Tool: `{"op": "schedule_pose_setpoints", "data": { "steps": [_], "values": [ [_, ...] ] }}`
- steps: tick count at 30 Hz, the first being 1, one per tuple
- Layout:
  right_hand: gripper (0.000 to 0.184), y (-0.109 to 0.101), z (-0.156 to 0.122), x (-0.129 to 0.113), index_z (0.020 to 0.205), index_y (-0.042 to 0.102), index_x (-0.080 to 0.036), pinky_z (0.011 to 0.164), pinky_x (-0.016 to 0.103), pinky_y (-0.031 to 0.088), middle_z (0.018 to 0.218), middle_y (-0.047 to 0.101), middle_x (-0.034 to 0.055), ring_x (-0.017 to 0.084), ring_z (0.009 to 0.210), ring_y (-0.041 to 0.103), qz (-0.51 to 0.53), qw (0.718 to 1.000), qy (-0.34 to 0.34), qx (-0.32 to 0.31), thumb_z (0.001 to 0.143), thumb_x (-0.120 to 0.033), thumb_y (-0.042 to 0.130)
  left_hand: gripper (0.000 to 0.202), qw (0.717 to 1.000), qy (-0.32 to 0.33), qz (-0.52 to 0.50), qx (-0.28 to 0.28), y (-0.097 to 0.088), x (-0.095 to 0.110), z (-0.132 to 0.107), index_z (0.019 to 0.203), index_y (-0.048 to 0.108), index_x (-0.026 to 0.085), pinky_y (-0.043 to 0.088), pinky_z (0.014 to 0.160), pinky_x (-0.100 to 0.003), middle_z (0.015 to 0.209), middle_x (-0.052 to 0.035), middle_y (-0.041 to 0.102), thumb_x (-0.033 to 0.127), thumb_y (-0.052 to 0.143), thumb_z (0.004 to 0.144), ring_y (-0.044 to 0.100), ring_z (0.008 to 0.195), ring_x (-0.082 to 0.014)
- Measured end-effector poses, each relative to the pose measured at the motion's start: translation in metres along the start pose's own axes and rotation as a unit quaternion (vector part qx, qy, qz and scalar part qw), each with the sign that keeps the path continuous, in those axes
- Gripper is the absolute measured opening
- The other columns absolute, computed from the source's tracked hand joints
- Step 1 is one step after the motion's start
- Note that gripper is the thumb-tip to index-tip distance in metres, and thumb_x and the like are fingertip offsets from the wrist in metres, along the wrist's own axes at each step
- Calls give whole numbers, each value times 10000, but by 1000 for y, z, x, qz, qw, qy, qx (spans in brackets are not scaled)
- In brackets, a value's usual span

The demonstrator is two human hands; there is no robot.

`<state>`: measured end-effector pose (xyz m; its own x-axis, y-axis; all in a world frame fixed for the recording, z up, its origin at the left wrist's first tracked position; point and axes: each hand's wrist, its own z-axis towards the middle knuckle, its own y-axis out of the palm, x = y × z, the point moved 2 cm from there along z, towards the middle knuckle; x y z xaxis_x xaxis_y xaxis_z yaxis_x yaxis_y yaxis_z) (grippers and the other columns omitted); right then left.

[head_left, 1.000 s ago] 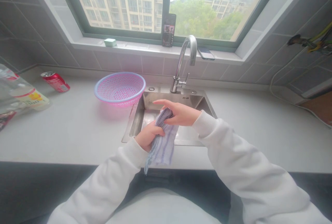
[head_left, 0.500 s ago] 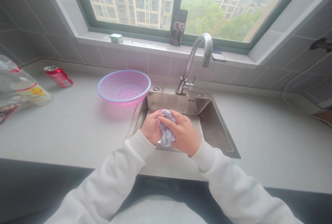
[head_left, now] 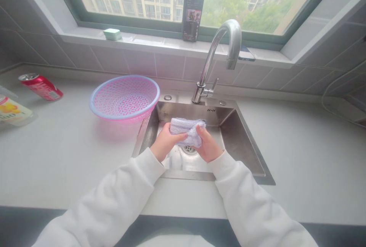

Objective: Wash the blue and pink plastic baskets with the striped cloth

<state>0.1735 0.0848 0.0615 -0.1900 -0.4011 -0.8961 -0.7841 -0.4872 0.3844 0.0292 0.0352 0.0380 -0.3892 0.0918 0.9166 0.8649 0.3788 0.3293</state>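
A pale lavender-white cloth (head_left: 185,128), partly opened out and folded, is held between my two hands above the steel sink (head_left: 240,146). My left hand (head_left: 167,142) grips its left side, thumb lying across the front. On the right side, my right hand (head_left: 208,144) pinches the cloth with the thumb on top. The fingers behind the cloth are hidden. Below it the round drain (head_left: 189,149) shows in the basin floor. The chrome faucet (head_left: 210,56) rises behind the sink, with no water visible from its spout.
Left of the sink stands a pink colander (head_left: 126,98) with a blue rim. A red can (head_left: 42,87) and a clear labelled bottle (head_left: 14,111) are farther left. On the windowsill are a green-white block (head_left: 112,34), an upright phone (head_left: 193,17) and a flat phone (head_left: 246,54).
The cloth was bunched up and squeezed between both hands; now it is spread wider. My hands have moved apart to its two sides. The view has shifted slightly closer.
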Motion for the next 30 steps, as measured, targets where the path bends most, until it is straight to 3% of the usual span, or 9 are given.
{"op": "schedule_pose_setpoints", "data": {
  "steps": [2,5,11,16,18,20,23,27,30],
  "values": [
    [630,-3,0,4,1185,644,-287,934,457,612,1231,760,72,305,1166,712,-24,999,-6,42,689,-589,889,633,997,27,16,65,-3,3,0,1074,653,171,508,941,-390,1062,-80,742,182,1013,553,696,1018,-260],
    [615,-8,2,6,1133,677,-242,1009,473,574,1192,774,75,304,1155,709,-35,993,-40,100,620,-419,965,644,996,54,21,74,-4,6,-1,1079,638,180,496,970,-391,1072,-66,729,178,1010,553,689,1041,-254],
    [467,-9,0,-1,1043,750,-215,1017,514,557,1070,811,83,345,1095,732,13,999,-32,39,671,-432,928,643,992,13,-99,-73,3,6,-8,1168,669,181,506,986,-409,1176,-106,743,284,989,620,685,1138,-306],
    [628,-5,-7,-1,1253,686,-295,1065,524,548,1298,750,65,341,1247,678,27,999,-34,-14,690,-469,903,654,973,2,-144,-180,10,5,-11,1226,683,195,477,1041,-440,1243,-124,728,371,966,663,648,1229,-351],
    [720,-2,-9,1,1359,629,-340,1089,525,542,1424,691,55,335,1315,646,35,998,-22,-48,699,-461,889,628,985,28,-85,-149,8,2,-7,1227,691,224,434,1100,-462,1273,-110,702,353,953,672,598,1290,-365],
    [721,-2,-9,3,1403,598,-356,1059,517,566,1467,663,51,330,1325,642,34,998,-11,-48,737,-441,860,586,995,69,23,-72,3,0,-3,1195,706,243,353,1178,-484,1298,-104,659,325,941,665,519,1366,-383],
    [652,-6,-6,5,1387,601,-357,896,508,633,1420,690,54,341,1228,697,40,999,11,-16,781,-419,835,640,971,151,186,20,-2,8,-6,1241,675,246,233,1251,-508,1390,-130,579,330,928,659,413,1445,-403],
    [462,-24,3,7,1223,687,-346,802,443,649,1178,792,16,277,1011,762,93,995,17,27,792,-401,845,511,890,323,318,55,-24,46,-21,1296,632,250,236,1263,-479,1432,-142,570,394,789,831,455,1435,-361],
    [352,-41,12,7,1091,729,-340,761,403,657,1006,822,-3,245,911,768,149,988,8,47,767,-361,864,377,789,392,421,216,-81,90,-20,1254,621,240,254,1264,-487,1386,-133,603,379,668,908,478,1423,-347]
  ]
}}
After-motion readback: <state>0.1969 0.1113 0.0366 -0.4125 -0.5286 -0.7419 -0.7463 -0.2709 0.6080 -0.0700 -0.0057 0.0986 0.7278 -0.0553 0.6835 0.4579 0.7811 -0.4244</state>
